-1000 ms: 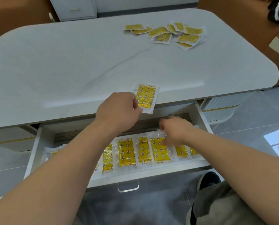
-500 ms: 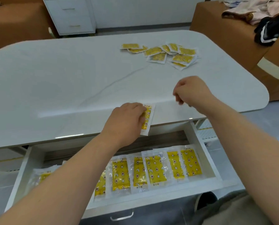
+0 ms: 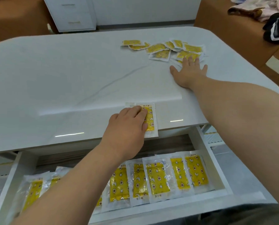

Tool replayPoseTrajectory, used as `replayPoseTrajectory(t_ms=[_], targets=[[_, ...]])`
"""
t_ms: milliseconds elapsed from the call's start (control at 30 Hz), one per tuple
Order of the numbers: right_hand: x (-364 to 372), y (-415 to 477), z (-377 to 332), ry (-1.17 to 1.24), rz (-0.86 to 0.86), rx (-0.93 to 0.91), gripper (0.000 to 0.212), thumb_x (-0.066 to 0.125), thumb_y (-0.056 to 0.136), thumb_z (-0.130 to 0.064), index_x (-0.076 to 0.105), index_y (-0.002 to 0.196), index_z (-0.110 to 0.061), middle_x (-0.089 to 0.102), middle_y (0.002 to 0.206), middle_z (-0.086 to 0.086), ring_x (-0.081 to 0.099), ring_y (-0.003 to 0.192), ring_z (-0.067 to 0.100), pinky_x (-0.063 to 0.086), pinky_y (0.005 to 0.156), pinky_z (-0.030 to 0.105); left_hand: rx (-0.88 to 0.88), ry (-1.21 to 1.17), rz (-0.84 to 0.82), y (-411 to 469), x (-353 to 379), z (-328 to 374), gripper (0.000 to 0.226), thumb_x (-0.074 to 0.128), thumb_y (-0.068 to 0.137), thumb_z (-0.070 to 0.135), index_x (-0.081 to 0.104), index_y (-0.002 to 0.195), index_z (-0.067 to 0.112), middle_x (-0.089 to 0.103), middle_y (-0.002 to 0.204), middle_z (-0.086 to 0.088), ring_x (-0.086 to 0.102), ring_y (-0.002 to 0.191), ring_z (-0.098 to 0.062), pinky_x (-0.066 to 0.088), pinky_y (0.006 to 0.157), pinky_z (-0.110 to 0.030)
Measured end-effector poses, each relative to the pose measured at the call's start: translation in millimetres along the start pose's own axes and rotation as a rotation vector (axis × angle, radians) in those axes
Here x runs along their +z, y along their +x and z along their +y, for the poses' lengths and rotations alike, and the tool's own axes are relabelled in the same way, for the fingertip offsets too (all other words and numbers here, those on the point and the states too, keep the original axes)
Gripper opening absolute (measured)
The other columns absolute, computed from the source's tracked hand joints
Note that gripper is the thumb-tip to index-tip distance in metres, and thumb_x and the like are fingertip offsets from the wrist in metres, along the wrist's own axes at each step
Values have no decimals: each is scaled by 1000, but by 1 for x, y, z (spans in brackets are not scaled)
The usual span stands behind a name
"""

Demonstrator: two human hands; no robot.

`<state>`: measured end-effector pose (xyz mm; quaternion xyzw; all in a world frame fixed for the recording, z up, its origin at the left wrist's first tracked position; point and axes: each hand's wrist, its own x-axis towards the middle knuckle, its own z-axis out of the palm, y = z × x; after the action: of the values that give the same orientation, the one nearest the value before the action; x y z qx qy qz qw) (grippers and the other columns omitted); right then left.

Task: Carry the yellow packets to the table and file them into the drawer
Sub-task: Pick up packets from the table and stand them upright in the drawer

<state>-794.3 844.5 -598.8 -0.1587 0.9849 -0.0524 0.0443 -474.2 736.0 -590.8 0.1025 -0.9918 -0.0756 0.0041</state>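
A loose heap of yellow packets (image 3: 163,49) lies on the far right part of the white table (image 3: 70,78). My right hand (image 3: 188,72) lies flat with fingers spread, its fingertips on the near edge of that heap. My left hand (image 3: 127,127) presses flat on one yellow packet (image 3: 151,119) at the table's front edge, covering its left half. Below, the open white drawer (image 3: 216,172) holds a row of several yellow packets (image 3: 158,177) overlapping side by side; my left forearm hides part of the row.
A brown upholstered seat (image 3: 232,30) with heaped clothes (image 3: 265,15) stands to the right of the table. A white cabinet with drawers (image 3: 70,13) is against the back wall. Grey tiled floor shows at the right below the table.
My right hand left the drawer, rose over the table and reached out to the far heap, now spread flat on it. My left hand laid its packet down at the table's front edge.
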Motion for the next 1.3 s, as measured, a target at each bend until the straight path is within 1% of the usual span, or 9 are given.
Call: replayPoseTrajectory(t_ms=[333,567,667,733,800,867,967,1200,1300], targets=[[8,-85,1,-59,110,-120,62,20,102,-51,45,146,-14,43,153,9,35,143,29,22,117,58,1,32,-50,-8,-11,4,52,31,109,37,24,158,24,24,165,2,25,149,-23,29,116,-45],[-4,-194,-14,-233,104,-263,41,28,105,-38,57,127,-20,58,127,4,52,118,29,35,101,50,-72,46,-35,-21,-16,-3,47,38,105,45,43,146,22,42,150,-4,39,135,-27,37,107,-45],[-11,-213,-25,-56,203,-246,33,36,105,-36,60,119,-19,68,109,5,61,101,30,40,86,41,-81,48,-18,-25,-14,-9,49,39,104,50,44,144,22,43,149,-5,38,134,-29,36,106,-45],[-10,-213,-30,79,239,-190,38,43,103,-38,56,132,-17,63,124,8,56,113,31,42,90,43,-94,39,-18,-25,-13,-11,51,38,103,52,44,145,23,40,152,-7,34,137,-31,34,108,-47],[-6,-208,-36,100,110,-155,56,44,101,-45,39,150,-17,45,149,10,43,134,31,39,103,48,-123,9,-21,-23,-10,-12,51,36,104,52,43,145,23,36,155,-11,30,142,-33,32,111,-49],[2,-203,-40,35,-19,-168,65,37,102,-52,29,156,-18,33,159,8,33,142,32,34,109,52,-136,-30,-27,-21,-8,-11,49,36,105,50,43,143,21,40,151,-13,32,141,-33,33,110,-49],[7,-204,-42,-37,1,-180,61,34,102,-56,38,149,-17,43,149,11,40,135,34,36,104,51,-141,-59,-9,-21,-6,-9,47,41,104,48,44,140,19,46,145,-12,38,136,-32,37,108,-49],[-7,-214,-42,149,-19,-58,79,59,88,-65,36,146,-17,47,139,12,51,126,34,40,101,49,-177,-141,46,-28,-13,-6,52,58,97,49,45,137,19,53,137,-7,45,127,-29,40,102,-45],[-17,-218,-38,305,-63,-87,72,73,82,-53,43,135,-15,58,121,5,59,105,25,46,78,35,-181,-165,68,-28,-15,-7,61,65,92,51,44,139,19,52,135,-8,45,125,-29,41,101,-45]])
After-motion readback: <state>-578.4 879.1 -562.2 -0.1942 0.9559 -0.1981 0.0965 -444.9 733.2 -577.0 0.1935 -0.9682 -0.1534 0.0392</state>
